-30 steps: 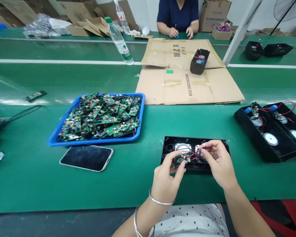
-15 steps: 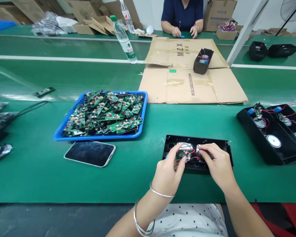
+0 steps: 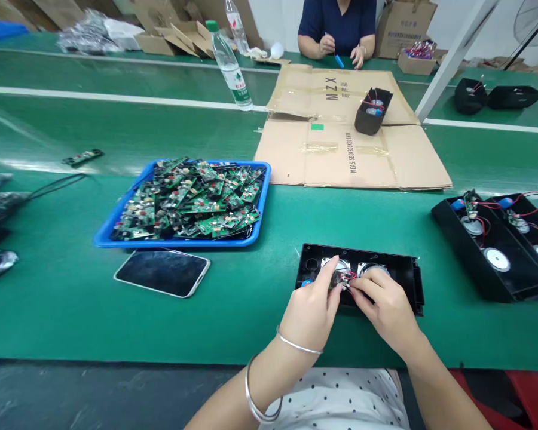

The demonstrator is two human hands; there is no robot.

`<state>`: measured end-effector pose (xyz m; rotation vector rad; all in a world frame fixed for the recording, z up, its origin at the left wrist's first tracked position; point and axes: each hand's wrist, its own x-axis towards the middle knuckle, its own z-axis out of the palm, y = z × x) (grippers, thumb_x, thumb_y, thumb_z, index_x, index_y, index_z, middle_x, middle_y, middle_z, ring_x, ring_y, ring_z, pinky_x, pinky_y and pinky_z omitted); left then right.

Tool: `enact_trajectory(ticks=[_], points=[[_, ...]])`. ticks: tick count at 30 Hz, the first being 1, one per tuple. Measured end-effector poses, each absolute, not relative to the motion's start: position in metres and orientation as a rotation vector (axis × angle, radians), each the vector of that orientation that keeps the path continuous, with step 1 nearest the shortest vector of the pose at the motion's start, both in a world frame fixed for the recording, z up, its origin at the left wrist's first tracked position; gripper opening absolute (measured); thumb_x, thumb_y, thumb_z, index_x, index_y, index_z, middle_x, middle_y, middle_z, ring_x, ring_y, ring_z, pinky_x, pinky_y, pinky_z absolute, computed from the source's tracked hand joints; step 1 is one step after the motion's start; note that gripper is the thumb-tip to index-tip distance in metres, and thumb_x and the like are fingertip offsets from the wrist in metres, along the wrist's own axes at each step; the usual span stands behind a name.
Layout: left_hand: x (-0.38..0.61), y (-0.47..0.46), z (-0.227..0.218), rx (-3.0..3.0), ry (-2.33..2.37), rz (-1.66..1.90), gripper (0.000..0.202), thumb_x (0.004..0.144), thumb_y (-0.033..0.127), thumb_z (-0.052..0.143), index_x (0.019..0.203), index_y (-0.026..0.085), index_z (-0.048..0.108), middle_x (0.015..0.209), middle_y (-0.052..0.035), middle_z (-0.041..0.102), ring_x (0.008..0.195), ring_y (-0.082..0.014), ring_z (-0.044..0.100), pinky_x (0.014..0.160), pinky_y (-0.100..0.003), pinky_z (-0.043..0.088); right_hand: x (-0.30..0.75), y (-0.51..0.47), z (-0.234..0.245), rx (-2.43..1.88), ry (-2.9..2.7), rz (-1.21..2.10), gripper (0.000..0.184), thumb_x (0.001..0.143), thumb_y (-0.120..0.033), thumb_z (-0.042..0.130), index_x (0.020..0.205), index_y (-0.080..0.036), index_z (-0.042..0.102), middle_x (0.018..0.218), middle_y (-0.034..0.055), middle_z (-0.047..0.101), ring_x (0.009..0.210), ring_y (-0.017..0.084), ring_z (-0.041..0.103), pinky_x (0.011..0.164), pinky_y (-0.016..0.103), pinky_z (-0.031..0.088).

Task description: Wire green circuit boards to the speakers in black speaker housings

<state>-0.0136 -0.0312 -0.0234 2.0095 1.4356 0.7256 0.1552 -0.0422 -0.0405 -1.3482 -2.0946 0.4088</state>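
A black speaker housing (image 3: 399,276) lies open on the green bench in front of me, with two round speakers inside. My left hand (image 3: 311,310) pinches a small green circuit board (image 3: 338,279) with red wires over the housing's near edge. My right hand (image 3: 383,309) is closed, its fingertips pressed on the red wires right beside the board. Both hands meet over the housing's middle. A small blue part (image 3: 305,283) shows just left of my left fingers.
A blue tray (image 3: 177,241) heaped with green circuit boards stands to the left, a phone (image 3: 162,272) lying in front of it. Two wired black housings (image 3: 488,254) sit at the right. Flattened cardboard (image 3: 354,149), a water bottle (image 3: 229,63) and a seated person (image 3: 338,27) are beyond.
Both hands have lowered the board toward the housing's near edge and drawn closer together. The person across the bench has lifted a hand with a blue tool.
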Motion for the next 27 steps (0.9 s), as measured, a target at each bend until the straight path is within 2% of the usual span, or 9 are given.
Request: enact_trajectory(ticks=[4, 8, 14, 17, 20, 27], points=[[-0.010, -0.030, -0.020, 2.126, 1.406, 0.700, 0.038, 0.088, 0.016, 0.047, 0.126, 0.017, 0.050, 0.079, -0.0040, 0.074, 0.060, -0.0177, 0.070, 0.051, -0.023, 0.053, 0.155, -0.042, -0.042, -1.311, -2.149, 0.287, 0.019, 0.093, -0.017, 0.046, 0.084, -0.015, 0.062, 0.075, 0.0037, 0.058, 0.066, 0.013, 0.054, 0.059, 0.026, 0.042], [-0.009, -0.031, -0.018, 2.247, 1.286, 0.755, 0.035, 0.087, 0.012, 0.046, 0.121, 0.014, 0.053, 0.088, -0.0070, 0.074, 0.064, -0.0192, 0.070, 0.057, -0.027, 0.055, 0.156, -0.041, -0.040, -1.262, -2.172, 0.241, 0.019, 0.093, -0.016, 0.046, 0.083, -0.014, 0.062, 0.076, 0.0045, 0.060, 0.068, 0.014, 0.056, 0.061, 0.026, 0.043], [-0.021, -0.024, -0.011, 2.072, 1.072, 0.730, 0.032, 0.089, 0.015, 0.045, 0.120, 0.018, 0.053, 0.101, -0.0063, 0.072, 0.083, -0.0178, 0.070, 0.071, -0.026, 0.056, 0.160, -0.042, -0.035, -1.272, -2.040, 0.537, 0.016, 0.093, -0.019, 0.046, 0.087, -0.017, 0.061, 0.076, 0.0027, 0.058, 0.069, 0.013, 0.055, 0.062, 0.025, 0.045], [-0.028, -0.020, -0.007, 1.981, 0.951, 0.697, 0.032, 0.090, 0.015, 0.043, 0.120, 0.021, 0.053, 0.105, -0.0042, 0.070, 0.088, -0.0160, 0.069, 0.075, -0.025, 0.056, 0.161, -0.042, -0.033, -1.333, -1.965, 0.696, 0.015, 0.093, -0.024, 0.048, 0.101, -0.019, 0.059, 0.075, 0.0015, 0.055, 0.066, 0.013, 0.053, 0.057, 0.024, 0.044], [-0.031, -0.019, -0.006, 1.958, 0.877, 0.697, 0.034, 0.090, 0.013, 0.042, 0.121, 0.022, 0.053, 0.105, -0.0034, 0.070, 0.083, -0.0145, 0.069, 0.074, -0.024, 0.055, 0.162, -0.041, -0.033, -1.326, -2.006, 0.757, 0.020, 0.094, -0.025, 0.046, 0.110, -0.020, 0.057, 0.077, 0.0019, 0.056, 0.069, 0.014, 0.052, 0.060, 0.026, 0.044], [-0.028, -0.022, -0.011, 1.836, 0.917, 0.739, 0.034, 0.086, 0.009, 0.042, 0.114, 0.020, 0.058, 0.088, -0.0024, 0.070, 0.064, -0.0109, 0.066, 0.066, -0.022, 0.055, 0.162, -0.037, -0.029, -1.331, -2.009, 0.828, 0.017, 0.094, -0.025, 0.045, 0.095, -0.020, 0.062, 0.078, 0.0031, 0.056, 0.072, 0.015, 0.053, 0.063, 0.027, 0.045]])
